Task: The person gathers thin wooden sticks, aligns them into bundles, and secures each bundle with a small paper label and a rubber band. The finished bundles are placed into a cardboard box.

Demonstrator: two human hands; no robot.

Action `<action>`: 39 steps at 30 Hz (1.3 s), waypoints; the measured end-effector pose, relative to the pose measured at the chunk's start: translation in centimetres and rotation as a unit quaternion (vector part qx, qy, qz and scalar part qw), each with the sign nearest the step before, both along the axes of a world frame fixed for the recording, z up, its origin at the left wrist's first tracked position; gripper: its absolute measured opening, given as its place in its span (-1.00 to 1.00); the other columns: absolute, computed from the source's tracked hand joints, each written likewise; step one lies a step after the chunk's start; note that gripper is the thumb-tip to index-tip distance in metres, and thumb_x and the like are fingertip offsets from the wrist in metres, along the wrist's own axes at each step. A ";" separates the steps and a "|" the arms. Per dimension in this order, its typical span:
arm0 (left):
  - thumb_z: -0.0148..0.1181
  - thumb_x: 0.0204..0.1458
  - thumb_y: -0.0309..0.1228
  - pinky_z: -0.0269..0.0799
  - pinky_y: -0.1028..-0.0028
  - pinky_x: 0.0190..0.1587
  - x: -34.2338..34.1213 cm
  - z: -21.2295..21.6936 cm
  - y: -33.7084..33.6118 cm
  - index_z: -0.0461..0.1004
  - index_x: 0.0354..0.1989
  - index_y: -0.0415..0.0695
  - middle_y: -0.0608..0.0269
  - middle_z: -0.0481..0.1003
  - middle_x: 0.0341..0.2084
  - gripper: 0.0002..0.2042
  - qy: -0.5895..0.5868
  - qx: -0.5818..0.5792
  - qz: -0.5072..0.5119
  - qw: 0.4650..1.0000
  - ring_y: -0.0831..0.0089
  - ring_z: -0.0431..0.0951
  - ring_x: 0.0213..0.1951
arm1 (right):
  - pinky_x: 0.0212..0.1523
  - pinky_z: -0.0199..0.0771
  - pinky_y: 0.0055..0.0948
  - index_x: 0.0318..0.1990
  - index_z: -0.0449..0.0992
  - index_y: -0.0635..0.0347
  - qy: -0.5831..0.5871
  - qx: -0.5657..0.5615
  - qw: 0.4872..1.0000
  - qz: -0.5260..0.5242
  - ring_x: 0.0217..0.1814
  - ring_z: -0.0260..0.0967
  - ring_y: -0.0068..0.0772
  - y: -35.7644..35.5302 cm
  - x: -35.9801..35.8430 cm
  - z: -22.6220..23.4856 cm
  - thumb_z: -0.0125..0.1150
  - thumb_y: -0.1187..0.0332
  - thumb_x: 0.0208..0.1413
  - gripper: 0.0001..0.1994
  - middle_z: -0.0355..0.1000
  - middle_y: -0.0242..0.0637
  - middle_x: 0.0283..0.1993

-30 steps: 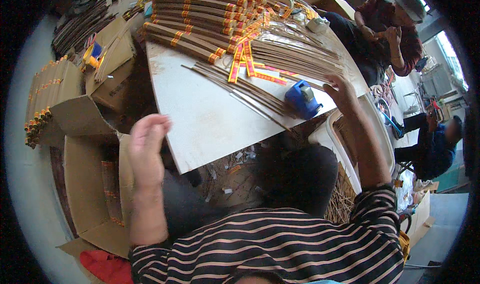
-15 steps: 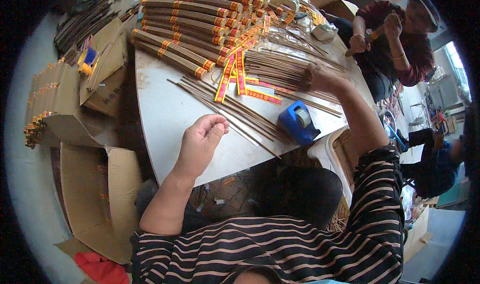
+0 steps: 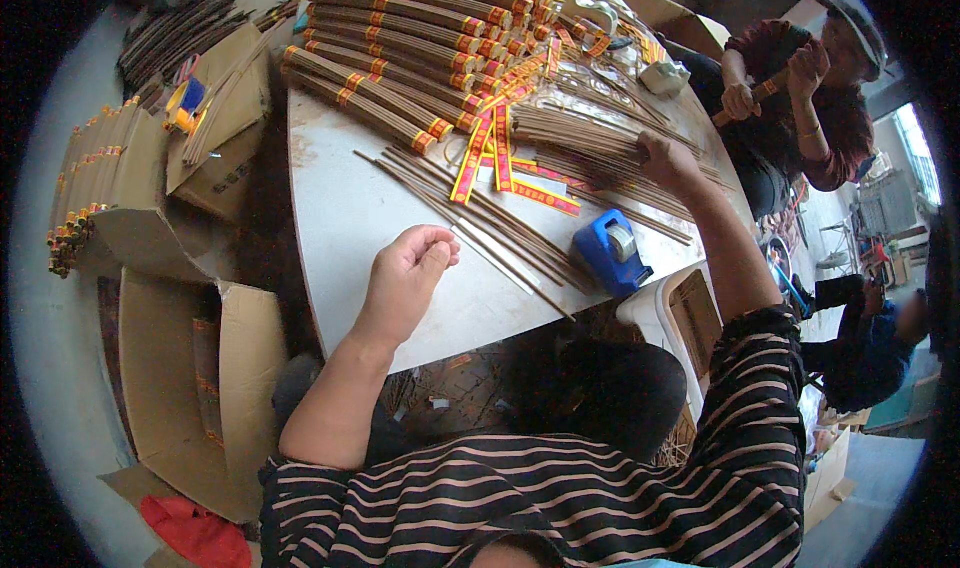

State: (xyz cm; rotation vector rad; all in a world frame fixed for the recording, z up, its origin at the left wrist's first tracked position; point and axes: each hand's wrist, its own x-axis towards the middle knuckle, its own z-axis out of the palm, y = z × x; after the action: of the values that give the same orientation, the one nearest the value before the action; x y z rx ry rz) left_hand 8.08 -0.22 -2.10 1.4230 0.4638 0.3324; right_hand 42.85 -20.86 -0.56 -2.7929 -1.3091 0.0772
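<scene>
My right hand (image 3: pixel 668 163) is closed around the right end of a loose bundle of brown incense sticks (image 3: pixel 570 131) on the white table. Over the near edge of the table, my left hand (image 3: pixel 415 268) is curled, thumb against the fingers; anything inside is hidden. Several loose incense sticks (image 3: pixel 500 223) lie slantwise just beyond it. Red and yellow paper bands (image 3: pixel 503 153) lie crossed at the left end of the held bundle. Beside the loose sticks, a blue tape dispenser (image 3: pixel 603 253) stands near the table's edge.
Banded incense bundles (image 3: pixel 395 43) are piled at the far left of the white table (image 3: pixel 340 218). Open cardboard boxes (image 3: pixel 250 368) stand on the left. A white bin (image 3: pixel 645 313) is below the right edge. A co-worker (image 3: pixel 800 108) sits at far right, holding a bundle; another person (image 3: pixel 860 353) sits farther off.
The whole view has shifted slightly, with the table's things now a little farther right. My right hand remains on the bundle, and my left hand keeps its curled pose.
</scene>
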 end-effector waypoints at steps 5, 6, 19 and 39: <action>-0.04 0.05 -0.50 0.41 0.56 -0.20 0.0 -0.3 0.2 0.39 -0.26 -0.34 0.22 0.45 -0.40 -0.83 0.003 0.008 0.010 1.000 0.53 0.47 -0.33 | -0.30 0.32 -0.20 -0.29 0.36 0.18 0.062 0.046 0.996 0.044 -0.30 0.38 -0.03 -2.6 1.3 0.8 0.16 0.30 -0.10 -0.76 0.40 -0.07 -0.38; -0.04 0.05 -0.50 0.41 0.56 -0.21 -0.1 -0.4 0.2 0.39 -0.26 -0.34 0.22 0.45 -0.40 -0.83 0.001 0.006 0.011 1.000 0.53 0.47 -0.33 | -0.31 0.32 -0.21 -0.28 0.35 0.18 0.061 0.049 0.996 0.049 -0.31 0.37 -0.03 -3.0 1.5 0.9 0.16 0.28 -0.08 -0.76 0.40 -0.07 -0.38; 0.25 -0.09 -0.28 0.26 0.51 -0.04 -0.9 2.8 -1.0 0.03 0.14 -0.29 0.14 0.32 -0.14 -0.32 -0.087 -0.118 -0.134 0.980 0.50 0.30 -0.08 | -0.56 0.24 -0.56 -0.41 0.39 0.23 0.318 0.062 0.946 0.005 -0.58 0.20 -0.65 0.9 -13.1 13.8 0.14 0.30 -0.01 -0.82 0.29 -0.47 -0.60; 0.16 -0.12 -0.52 0.35 0.59 -0.38 -2.7 15.6 -0.9 0.27 -0.05 -0.23 0.37 0.39 -0.56 -0.60 -0.242 0.085 -0.056 0.965 0.59 0.41 -0.48 | -0.30 0.38 -0.55 -0.13 0.33 0.27 0.547 0.378 0.729 0.163 -0.31 0.34 -0.58 11.0 -30.1 8.7 0.22 0.46 -0.09 -0.67 0.40 -0.37 -0.30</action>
State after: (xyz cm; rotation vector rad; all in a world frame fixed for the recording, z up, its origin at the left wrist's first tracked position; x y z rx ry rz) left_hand 5.34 -1.10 13.49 1.4653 -0.0450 0.6200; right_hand 12.73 -9.82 8.14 -1.3176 -1.0494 0.8320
